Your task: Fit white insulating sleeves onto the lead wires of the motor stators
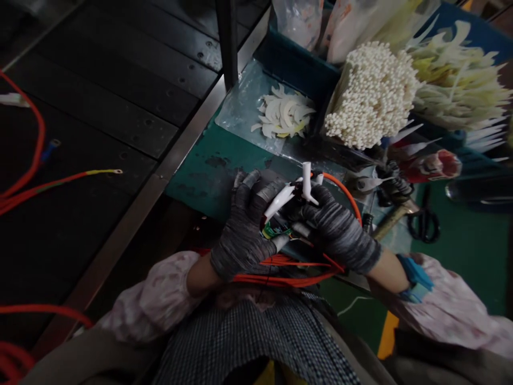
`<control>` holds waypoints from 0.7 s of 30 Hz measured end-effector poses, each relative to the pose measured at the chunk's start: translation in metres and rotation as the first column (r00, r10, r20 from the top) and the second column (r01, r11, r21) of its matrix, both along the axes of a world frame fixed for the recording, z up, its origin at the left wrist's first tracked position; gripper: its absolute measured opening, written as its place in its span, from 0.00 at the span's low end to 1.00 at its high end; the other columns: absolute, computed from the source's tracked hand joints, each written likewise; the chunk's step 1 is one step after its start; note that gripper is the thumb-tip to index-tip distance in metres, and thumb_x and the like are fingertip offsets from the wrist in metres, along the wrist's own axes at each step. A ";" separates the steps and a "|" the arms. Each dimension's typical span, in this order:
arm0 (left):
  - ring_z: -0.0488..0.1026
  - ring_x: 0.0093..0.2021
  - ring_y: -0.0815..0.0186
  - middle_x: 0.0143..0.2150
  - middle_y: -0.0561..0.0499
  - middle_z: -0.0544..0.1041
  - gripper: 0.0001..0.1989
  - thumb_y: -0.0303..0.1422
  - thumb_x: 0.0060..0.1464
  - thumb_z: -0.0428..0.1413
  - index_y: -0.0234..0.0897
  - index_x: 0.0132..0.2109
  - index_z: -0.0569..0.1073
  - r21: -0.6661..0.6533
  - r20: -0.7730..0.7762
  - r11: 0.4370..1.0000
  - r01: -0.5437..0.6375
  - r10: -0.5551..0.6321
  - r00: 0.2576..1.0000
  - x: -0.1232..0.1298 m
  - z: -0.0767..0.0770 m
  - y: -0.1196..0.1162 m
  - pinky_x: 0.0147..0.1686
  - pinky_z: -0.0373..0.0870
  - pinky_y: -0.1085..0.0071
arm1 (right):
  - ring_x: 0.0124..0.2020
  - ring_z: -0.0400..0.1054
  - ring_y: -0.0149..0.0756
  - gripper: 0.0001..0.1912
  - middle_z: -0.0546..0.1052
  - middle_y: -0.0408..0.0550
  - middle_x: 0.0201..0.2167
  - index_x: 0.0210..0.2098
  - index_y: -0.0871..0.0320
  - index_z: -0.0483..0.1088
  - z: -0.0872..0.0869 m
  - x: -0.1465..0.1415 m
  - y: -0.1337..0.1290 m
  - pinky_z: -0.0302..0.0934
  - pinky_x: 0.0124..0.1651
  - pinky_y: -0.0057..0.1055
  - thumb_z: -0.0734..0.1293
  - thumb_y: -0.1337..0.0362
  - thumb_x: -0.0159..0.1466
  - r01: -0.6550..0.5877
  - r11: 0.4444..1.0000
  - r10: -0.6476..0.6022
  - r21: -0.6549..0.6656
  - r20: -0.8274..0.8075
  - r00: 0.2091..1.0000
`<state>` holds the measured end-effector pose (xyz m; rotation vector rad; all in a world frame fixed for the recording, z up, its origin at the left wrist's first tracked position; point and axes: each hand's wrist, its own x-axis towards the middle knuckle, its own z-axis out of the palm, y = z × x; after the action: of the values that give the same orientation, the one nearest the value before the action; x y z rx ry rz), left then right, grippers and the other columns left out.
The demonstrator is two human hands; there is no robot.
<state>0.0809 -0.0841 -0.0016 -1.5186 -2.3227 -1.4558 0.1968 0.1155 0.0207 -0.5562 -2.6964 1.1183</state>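
Note:
Both my hands wear grey striped gloves with pale fingertips and meet over the green bench. My left hand (pixel 252 219) curls around a white tapered nozzle (pixel 280 200), dark red at its lower end. Below the nozzle, between the hands, shows a green-and-black patch (pixel 274 230), partly hidden. With bent fingers my right hand (pixel 339 227) grips a white forked sleeve (pixel 306 182), whose straight tube points up. An orange cable (pixel 347 195) arcs from the sleeve's dark end behind that hand. More orange cable (pixel 284 261) lies coiled in front of my apron.
A pile of pale curved pieces (pixel 285 111) lies on a plastic bag. Behind stand a bundle of thin white tubes (pixel 372 96) and a blue bin (pixel 476 32). Black scissors (pixel 425 224) and a wooden-handled hammer (pixel 395 219) lie right. A metal-edged roller conveyor (pixel 120 101) runs left.

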 end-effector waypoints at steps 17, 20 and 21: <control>0.54 0.83 0.39 0.82 0.38 0.55 0.48 0.41 0.63 0.71 0.52 0.80 0.54 -0.020 0.114 0.998 -0.056 0.058 0.992 0.007 -0.007 -0.015 0.78 0.62 0.36 | 0.56 0.82 0.56 0.31 0.84 0.53 0.59 0.72 0.51 0.70 0.036 -0.010 -0.032 0.78 0.62 0.54 0.68 0.58 0.71 0.078 0.992 -0.045 -0.102 0.292 0.955; 0.56 0.82 0.40 0.81 0.36 0.57 0.47 0.40 0.64 0.70 0.49 0.80 0.55 -0.006 0.089 0.998 -0.065 0.066 0.994 0.005 -0.006 -0.018 0.78 0.65 0.37 | 0.60 0.81 0.55 0.27 0.84 0.52 0.59 0.70 0.53 0.73 0.040 -0.009 -0.035 0.77 0.65 0.53 0.69 0.60 0.72 0.066 0.996 -0.054 -0.054 0.206 0.977; 0.58 0.82 0.40 0.80 0.36 0.60 0.46 0.40 0.64 0.70 0.48 0.80 0.56 0.001 0.063 0.998 -0.068 0.067 0.996 0.005 -0.006 -0.018 0.77 0.65 0.38 | 0.61 0.80 0.54 0.26 0.84 0.52 0.60 0.69 0.53 0.74 0.040 -0.006 -0.034 0.77 0.66 0.52 0.69 0.61 0.73 0.037 0.999 -0.034 -0.015 0.144 0.989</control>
<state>0.0856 -0.1022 -0.0075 -1.3990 -2.3803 -1.5112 0.1910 0.0812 0.0605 -0.7112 -2.7875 1.1354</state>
